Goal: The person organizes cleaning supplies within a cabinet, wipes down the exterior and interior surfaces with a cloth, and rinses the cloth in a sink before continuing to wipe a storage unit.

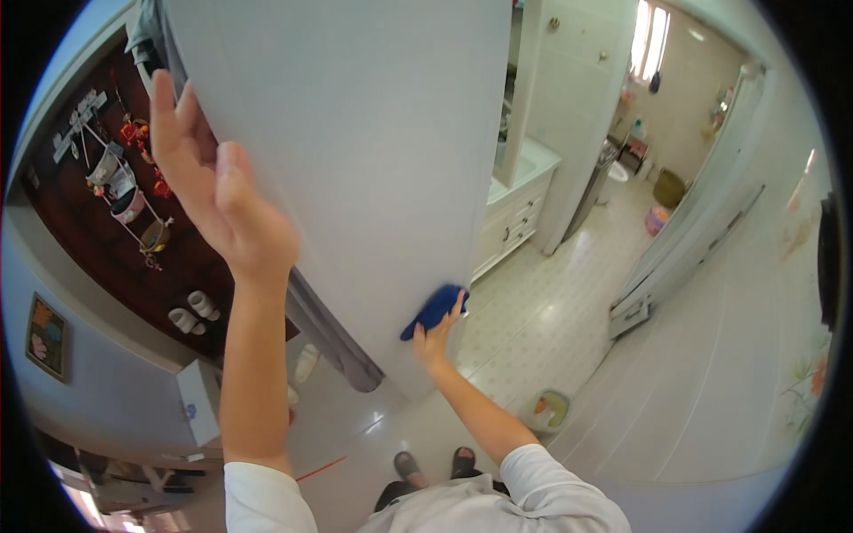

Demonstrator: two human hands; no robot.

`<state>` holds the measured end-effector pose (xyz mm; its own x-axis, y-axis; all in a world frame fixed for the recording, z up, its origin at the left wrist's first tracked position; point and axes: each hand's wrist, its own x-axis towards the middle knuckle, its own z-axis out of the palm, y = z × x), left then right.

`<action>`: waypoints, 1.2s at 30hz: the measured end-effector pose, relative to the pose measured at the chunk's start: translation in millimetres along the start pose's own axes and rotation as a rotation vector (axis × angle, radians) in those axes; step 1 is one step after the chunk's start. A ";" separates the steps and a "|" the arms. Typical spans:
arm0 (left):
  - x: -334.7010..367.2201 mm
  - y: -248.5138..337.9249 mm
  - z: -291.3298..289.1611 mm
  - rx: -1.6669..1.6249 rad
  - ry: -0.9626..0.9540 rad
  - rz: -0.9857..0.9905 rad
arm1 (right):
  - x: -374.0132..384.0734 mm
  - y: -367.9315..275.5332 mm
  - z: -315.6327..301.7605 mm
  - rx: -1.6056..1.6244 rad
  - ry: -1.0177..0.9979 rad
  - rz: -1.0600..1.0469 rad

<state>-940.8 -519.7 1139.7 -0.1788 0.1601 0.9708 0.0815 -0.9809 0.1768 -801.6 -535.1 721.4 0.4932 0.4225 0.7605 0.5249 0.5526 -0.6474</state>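
Observation:
My right hand [433,341] holds a dark blue cloth [435,310] flat against the low right part of a white wall panel [342,133], close to its right edge. The fingers wrap over the cloth and partly hide it. Higher up, my left hand [218,191] is raised at the panel's left edge with fingers stretched upward and nothing in them. Whether its fingertips touch the panel I cannot tell. Behind that hand and forearm hangs a grey curtain [333,338], partly hidden.
Left stands a dark red door [80,191] with hanging baskets [127,204]; white slippers [187,320] lie below. On the right are a white vanity cabinet [511,233], a tiled floor [524,306] leading to a bathroom, and a small green bin [545,412] near my feet.

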 end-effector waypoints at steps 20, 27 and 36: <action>-160.2 -16.4 -40.0 0.213 -0.326 -0.141 | 6.2 -102.5 58.9 -0.105 0.165 0.009; -170.5 -35.3 -54.8 0.244 -0.303 -0.016 | -128.2 -1.0 52.7 -0.115 0.278 0.604; -178.6 -31.0 -27.9 0.202 -0.173 -0.123 | -147.1 30.1 61.5 -0.151 0.452 1.104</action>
<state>-938.8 -521.0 956.3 -0.0313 0.3102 0.9501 0.2663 -0.9137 0.3071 -901.0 -536.4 593.1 0.9107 0.3079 -0.2755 -0.2732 -0.0515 -0.9606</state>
